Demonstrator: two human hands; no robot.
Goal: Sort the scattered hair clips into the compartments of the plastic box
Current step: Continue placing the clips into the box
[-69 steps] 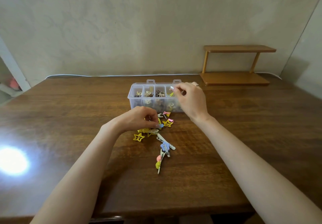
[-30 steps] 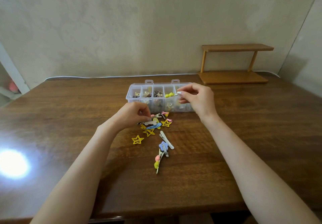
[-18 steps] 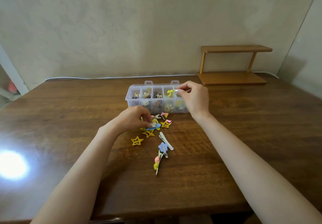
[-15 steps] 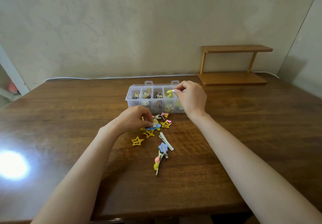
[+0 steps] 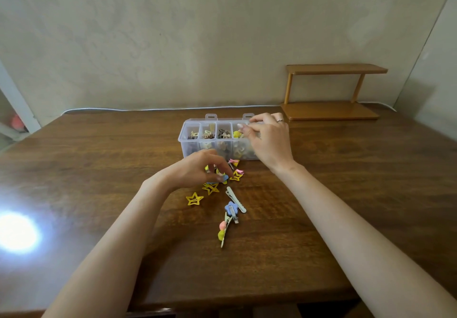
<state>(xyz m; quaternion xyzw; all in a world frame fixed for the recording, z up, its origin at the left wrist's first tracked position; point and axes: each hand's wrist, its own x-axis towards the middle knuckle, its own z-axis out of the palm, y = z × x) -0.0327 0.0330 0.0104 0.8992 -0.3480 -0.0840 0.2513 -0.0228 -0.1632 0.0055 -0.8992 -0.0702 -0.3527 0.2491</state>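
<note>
A clear plastic box (image 5: 186,144) with several compartments stands at mid-table and holds small claw clips. My right hand (image 5: 270,141) hovers over its right half and pinches a slim clip with a yellow end (image 5: 237,134) above the fourth compartment. My left hand (image 5: 194,169) rests on the pile in front of the box, fingers curled, its fingertips pinching a blue clip (image 5: 222,178). Loose on the table lie yellow star clips (image 5: 194,198), a white alligator clip (image 5: 235,199), a blue flower clip (image 5: 231,207), a clip with pink and yellow balls (image 5: 223,230) and a pink bow clip (image 5: 233,162).
A low wooden shelf (image 5: 331,110) stands at the back right. A white cable (image 5: 148,109) runs along the table's far edge by the wall. Bright glare (image 5: 14,233) lies on the left of the tabletop. The table's front edge is close below my forearms.
My right hand has brought the yellow-ended clip leftward and down to the fourth compartment. My left hand stayed on the pile, its fingers shifting onto the blue clip.
</note>
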